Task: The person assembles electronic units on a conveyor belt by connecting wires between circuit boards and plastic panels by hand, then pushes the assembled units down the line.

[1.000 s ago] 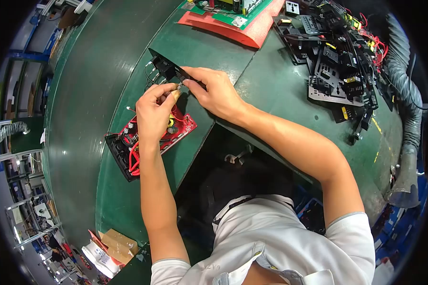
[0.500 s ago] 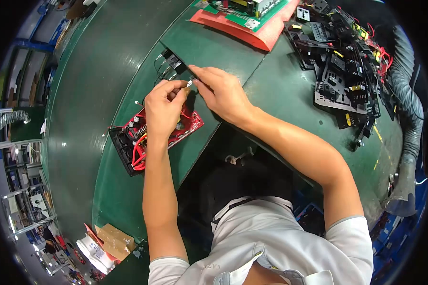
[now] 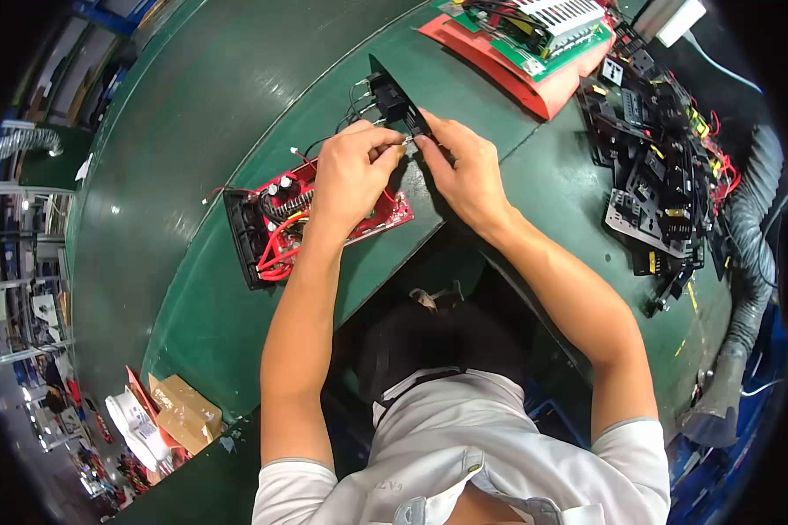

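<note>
- Across to the right and farther up the head view come both hands and the panel (image 3: pixel 397 87), as the view itself has swung; the panel looks steeper in it than it did a second ago, and the red board (image 3: pixel 392 214) has shifted right too.
- Right hand (image 3: pixel 468 171) closed on the near end of the panel, thumb on one side, fingers on the other.
- Left hand (image 3: pixel 350 179) drawn narrow, fingertips pinched on a pale piece (image 3: pixel 406 140) right up beside the panel, too small to make out exactly.
- And the panel, black and thin, is tilted above the bench (image 3: pixel 210 114), its far end up and to the left; a black block (image 3: pixel 387 103) juts from its left face, with thin dark wires (image 3: pixel 352 112) looping off to the left.
- Below the left hand lies the red board, flat on the bench and partly hidden by the hand and wrist; a black end piece (image 3: pixel 241 241) sits at its left end, thick red wires (image 3: pixel 276 254) curving beside it.
- Far side now: red foam (image 3: pixel 499 79) with a green board (image 3: pixel 527 61) on top, and a slotted metal case (image 3: pixel 565 22) above that.
- Over on the right, a jumbled pile (image 3: pixel 652 166) of black parts, with a grey hose (image 3: pixel 753 201) running down just beyond it.
- Near left, an open cardboard box (image 3: pixel 184 416), a white item (image 3: pixel 136 429) beside it.
</note>
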A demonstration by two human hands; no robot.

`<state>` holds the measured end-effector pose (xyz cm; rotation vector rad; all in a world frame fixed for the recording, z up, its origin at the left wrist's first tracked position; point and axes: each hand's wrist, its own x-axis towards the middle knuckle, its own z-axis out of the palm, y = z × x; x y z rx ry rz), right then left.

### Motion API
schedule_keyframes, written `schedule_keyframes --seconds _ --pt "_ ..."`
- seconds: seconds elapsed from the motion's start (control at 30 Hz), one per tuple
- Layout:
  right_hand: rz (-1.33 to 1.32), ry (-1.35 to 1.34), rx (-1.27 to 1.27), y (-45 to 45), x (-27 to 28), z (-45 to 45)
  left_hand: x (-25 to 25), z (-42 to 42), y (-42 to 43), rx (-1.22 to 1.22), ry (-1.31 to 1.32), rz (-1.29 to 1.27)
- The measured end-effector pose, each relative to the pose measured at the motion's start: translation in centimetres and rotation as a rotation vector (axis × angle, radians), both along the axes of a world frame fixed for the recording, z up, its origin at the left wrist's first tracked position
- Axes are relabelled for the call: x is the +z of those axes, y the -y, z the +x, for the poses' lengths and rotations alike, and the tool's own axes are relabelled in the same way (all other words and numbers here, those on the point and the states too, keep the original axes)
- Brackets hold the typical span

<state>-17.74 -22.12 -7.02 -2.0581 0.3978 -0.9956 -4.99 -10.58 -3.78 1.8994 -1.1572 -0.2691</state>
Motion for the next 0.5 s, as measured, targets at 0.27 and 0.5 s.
schedule_keyframes --seconds 0.27,0.5 --pt "-0.213 0.002 -0.065 -0.7 0.04 0.07 -0.27 0.32 -0.22 -0.021 0.003 0.002" --pt "-0.168 0.009 -0.046 -0.44 0.2 0.05 -0.18 0.21 -0.14 -0.021 -0.039 -0.009"
